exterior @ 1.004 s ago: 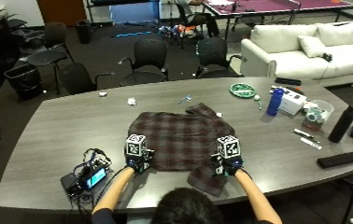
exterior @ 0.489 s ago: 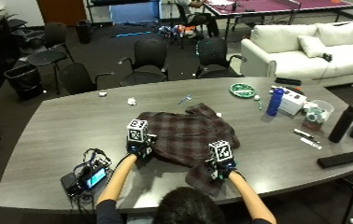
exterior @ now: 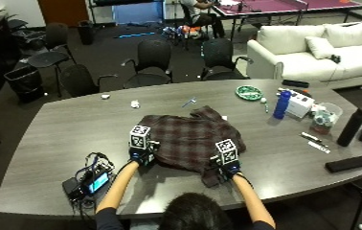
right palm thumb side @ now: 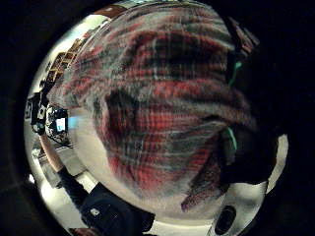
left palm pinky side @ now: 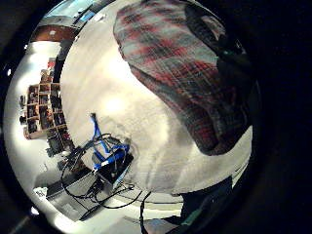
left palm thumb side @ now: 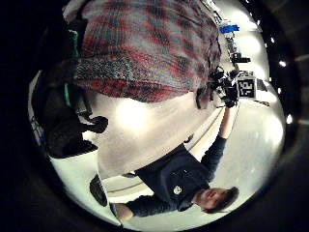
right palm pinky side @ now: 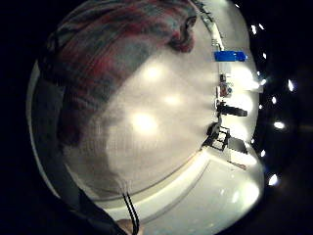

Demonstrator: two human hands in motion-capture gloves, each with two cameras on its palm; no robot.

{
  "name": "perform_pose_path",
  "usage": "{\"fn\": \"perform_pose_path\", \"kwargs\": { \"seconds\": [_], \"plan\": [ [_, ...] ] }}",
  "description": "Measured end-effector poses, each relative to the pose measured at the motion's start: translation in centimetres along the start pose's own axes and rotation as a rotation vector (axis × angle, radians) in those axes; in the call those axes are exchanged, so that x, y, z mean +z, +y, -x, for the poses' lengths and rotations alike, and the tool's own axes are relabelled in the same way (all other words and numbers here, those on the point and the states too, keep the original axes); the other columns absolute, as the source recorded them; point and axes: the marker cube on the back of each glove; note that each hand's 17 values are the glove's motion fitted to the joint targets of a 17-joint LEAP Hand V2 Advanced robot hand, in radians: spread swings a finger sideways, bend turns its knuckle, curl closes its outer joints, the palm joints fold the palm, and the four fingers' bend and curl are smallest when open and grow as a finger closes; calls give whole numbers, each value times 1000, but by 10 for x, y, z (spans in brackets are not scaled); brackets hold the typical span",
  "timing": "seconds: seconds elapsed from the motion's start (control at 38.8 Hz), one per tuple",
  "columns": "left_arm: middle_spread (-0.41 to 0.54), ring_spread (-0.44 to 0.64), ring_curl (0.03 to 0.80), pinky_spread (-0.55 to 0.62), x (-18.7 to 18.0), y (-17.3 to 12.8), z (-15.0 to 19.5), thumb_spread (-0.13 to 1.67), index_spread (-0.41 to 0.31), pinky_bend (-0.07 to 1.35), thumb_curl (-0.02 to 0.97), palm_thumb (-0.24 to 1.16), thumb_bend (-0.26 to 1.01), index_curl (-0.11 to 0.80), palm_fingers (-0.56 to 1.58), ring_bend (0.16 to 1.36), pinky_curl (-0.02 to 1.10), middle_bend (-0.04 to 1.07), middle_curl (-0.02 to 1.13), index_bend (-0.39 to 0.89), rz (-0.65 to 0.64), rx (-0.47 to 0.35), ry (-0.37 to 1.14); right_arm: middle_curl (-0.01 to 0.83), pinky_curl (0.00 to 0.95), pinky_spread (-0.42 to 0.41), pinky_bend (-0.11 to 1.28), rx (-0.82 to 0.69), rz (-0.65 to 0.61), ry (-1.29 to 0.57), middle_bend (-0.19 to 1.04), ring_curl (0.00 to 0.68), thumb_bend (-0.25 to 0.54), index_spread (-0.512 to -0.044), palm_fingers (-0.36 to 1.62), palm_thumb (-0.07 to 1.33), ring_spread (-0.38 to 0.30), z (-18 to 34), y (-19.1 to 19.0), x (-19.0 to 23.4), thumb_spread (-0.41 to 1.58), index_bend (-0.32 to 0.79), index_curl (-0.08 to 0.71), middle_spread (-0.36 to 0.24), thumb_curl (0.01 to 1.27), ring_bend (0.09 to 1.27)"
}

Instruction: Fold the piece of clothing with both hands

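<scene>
A: From outside view: dark red plaid flannel shirt point(exterior: 190, 139) spread on middle of grey oval bench point(exterior: 53, 143). Left hand point(exterior: 142, 155) and right hand point(exterior: 227, 167) apart, each at near hem. Fingers closed on cloth? Cannot tell from here.

B: Left palm views: shirt edge lifted over bench, black fingers point(left palm thumb side: 72, 87) beside it. Looks pinched, not certain.

A: Right thumb side: plaid cloth very close to palm, one corner hanging. Risk: uneven lift, so crooked fold. Also could slip if only one layer caught.
</scene>
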Motion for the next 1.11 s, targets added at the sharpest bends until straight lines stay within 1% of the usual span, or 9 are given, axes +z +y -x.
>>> {"fn": "perform_pose_path", "kwargs": {
  "seconds": [0.08,0.23,0.46,0.57,0.67,0.77,0.9,1.03,1.11],
  "plan": [
    [-231,-183,350,-156,7,7,-1,1305,-216,158,515,805,5,529,1008,281,334,212,458,182,3,16,-11,444,370,-299,659,16,21,35,319,410,102,-274,1243,941,-219,1,4,0,1056,175,245,-172,424,694],
    [-230,-178,357,-157,17,39,-2,1309,-216,160,519,806,-4,538,1000,264,333,196,465,185,61,45,-28,469,380,-350,642,-26,57,40,334,442,101,-270,1263,993,-243,-7,26,-12,1067,183,300,-200,428,690],
    [-241,-218,377,-168,29,77,-7,1298,-215,148,528,807,-9,527,1060,304,324,233,483,143,3,218,-50,489,379,-372,626,-97,-28,26,339,451,35,-271,1262,989,-249,-34,59,-34,1002,157,334,-217,458,680],
    [-249,-249,398,-181,15,104,-13,1289,-220,155,532,804,-11,518,1096,350,328,272,506,137,-65,324,52,497,379,-373,622,-116,-71,54,341,453,11,-267,1264,993,-250,-38,88,-61,977,156,345,-222,470,675],
    [-260,-274,423,-205,-18,134,-13,1277,-224,174,538,802,-10,507,1151,420,334,317,529,128,-119,365,133,502,382,-370,626,-120,-96,87,338,455,-6,-265,1264,1005,-251,-39,114,-93,957,152,354,-223,483,673],
    [-278,-302,453,-240,-49,140,0,1206,-233,238,569,801,-15,496,1241,500,365,361,552,120,-185,379,204,507,384,-371,629,-116,-89,88,337,457,-15,-264,1263,1008,-252,-41,122,-131,949,150,361,-224,492,672],
    [-295,-321,480,-269,-95,123,15,1097,-245,292,617,818,-13,495,1259,568,395,403,575,150,-214,297,230,511,386,-371,625,-51,-14,74,333,461,-26,-268,1251,1002,-254,-46,75,-170,913,150,367,-226,508,669],
    [-297,-326,491,-276,-72,45,34,1014,-252,301,655,828,-14,504,1216,582,415,437,593,167,-29,77,133,515,385,-371,615,137,394,98,332,462,-26,-272,1252,994,-255,-35,14,-164,882,156,375,-227,522,658],
    [-298,-328,496,-271,-46,12,43,1056,-242,305,649,822,-11,486,1171,600,424,442,596,116,82,-76,38,518,386,-371,612,164,354,121,337,460,-18,-274,1253,1002,-256,-24,-18,-151,902,158,379,-231,523,643]
  ]
}}
